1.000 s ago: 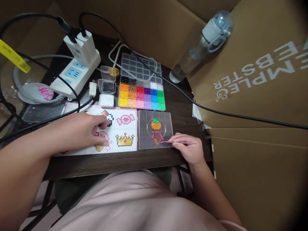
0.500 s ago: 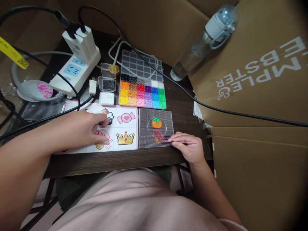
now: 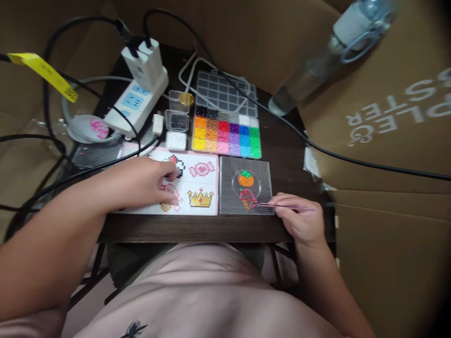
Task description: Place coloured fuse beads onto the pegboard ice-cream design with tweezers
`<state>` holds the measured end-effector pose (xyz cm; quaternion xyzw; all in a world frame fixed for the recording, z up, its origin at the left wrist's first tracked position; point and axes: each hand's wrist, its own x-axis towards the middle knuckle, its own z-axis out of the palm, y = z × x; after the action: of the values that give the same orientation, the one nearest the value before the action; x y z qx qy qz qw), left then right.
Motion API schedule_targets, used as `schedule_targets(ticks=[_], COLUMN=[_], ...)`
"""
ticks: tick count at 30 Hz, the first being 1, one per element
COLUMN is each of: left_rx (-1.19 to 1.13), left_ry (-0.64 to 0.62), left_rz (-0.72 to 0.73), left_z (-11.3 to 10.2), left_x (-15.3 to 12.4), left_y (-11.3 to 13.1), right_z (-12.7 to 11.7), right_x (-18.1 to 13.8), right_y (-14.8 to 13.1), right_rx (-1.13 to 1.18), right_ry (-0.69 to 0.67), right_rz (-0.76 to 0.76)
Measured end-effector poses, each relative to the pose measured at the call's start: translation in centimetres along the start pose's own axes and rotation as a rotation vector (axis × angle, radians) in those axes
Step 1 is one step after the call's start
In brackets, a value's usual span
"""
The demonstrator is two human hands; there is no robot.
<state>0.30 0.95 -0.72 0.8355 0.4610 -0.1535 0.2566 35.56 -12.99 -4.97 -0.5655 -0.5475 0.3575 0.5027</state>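
A person's right hand (image 3: 299, 218) pinches slim pink tweezers (image 3: 292, 207), tips by the lower right of a pink-and-brown bead figure (image 3: 248, 198) (any bead between them is too small to tell). That figure lies on a clear pegboard (image 3: 227, 206), below an orange bead fruit (image 3: 245, 179). The left hand (image 3: 141, 183), thumb and fingers parted, grasps nothing over the pattern sheet (image 3: 204, 211). Since the earlier frame, everything on the table (image 3: 158, 230) has shifted rightward in view; both hands keep their places.
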Motion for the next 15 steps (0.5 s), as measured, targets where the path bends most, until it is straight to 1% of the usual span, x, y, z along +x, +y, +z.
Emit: schedule_targets(ticks=[3, 6, 9, 15], left_rx=[-0.001, 0.011, 0.014, -0.001], left_ry=[-0.017, -0.003, 0.011, 0.0], left_rz=[0.002, -0.007, -0.002, -0.013], left_z=[-0.2, -0.28, -0.25, -0.31], left_x=[-0.22, -0.36, -0.43, -0.39], left_y=[-0.06, 0.11, 0.22, 0.28], right_z=[-0.05, -0.03, 0.03, -0.09], right_x=[0.12, 0.25, 0.3, 0.32], right_y=[-0.04, -0.08, -0.16, 0.14], right_rx=[0.0, -0.001, -0.006, 0.031], right_ry=[0.005, 0.004, 0.001, -0.015], right_rz=[-0.021, -0.043, -0.04, -0.036])
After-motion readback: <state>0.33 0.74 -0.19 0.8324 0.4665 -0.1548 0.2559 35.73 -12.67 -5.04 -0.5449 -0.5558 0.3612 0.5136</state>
